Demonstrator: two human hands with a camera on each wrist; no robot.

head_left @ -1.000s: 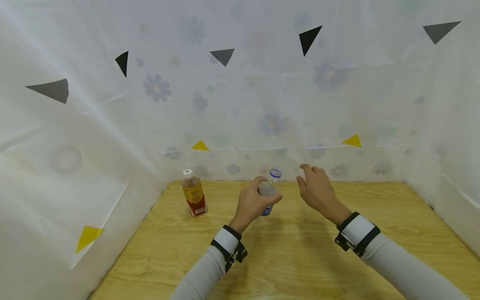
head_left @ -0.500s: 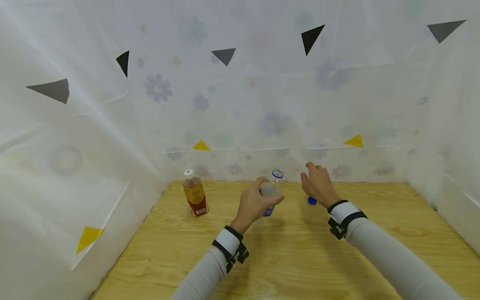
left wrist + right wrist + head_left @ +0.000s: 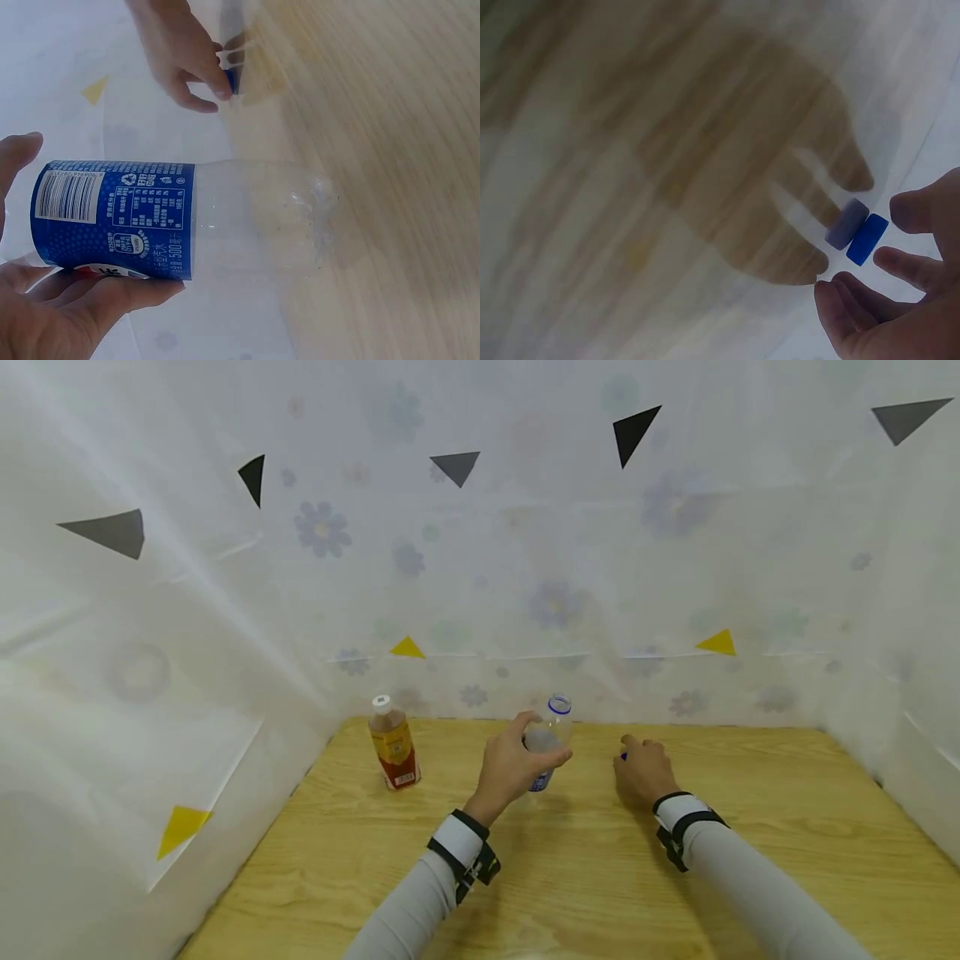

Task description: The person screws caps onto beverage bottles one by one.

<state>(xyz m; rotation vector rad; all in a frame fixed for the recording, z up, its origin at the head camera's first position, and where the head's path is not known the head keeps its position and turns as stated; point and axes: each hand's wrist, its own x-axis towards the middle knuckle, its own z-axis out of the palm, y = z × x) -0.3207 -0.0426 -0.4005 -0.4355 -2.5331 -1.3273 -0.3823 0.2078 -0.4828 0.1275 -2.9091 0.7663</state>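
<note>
— What's left of your hands?

— A capped tea bottle (image 3: pixel 393 753), brown with an orange label, standing well off to the left of my left hand (image 3: pixel 512 766).

— And that hand?

— Wrapped round a clear plastic bottle (image 3: pixel 546 745), smooth, blue label, upright on the wooden desk (image 3: pixel 780 810). Its neck is open, so the uncapping looks done.

— The cap?

— The small round blue cap (image 3: pixel 867 238) is on edge at the fingertips of my right hand (image 3: pixel 644 772), just right of the bottle. Fingers are half curled; I can't tell whether they pinch it.
</note>
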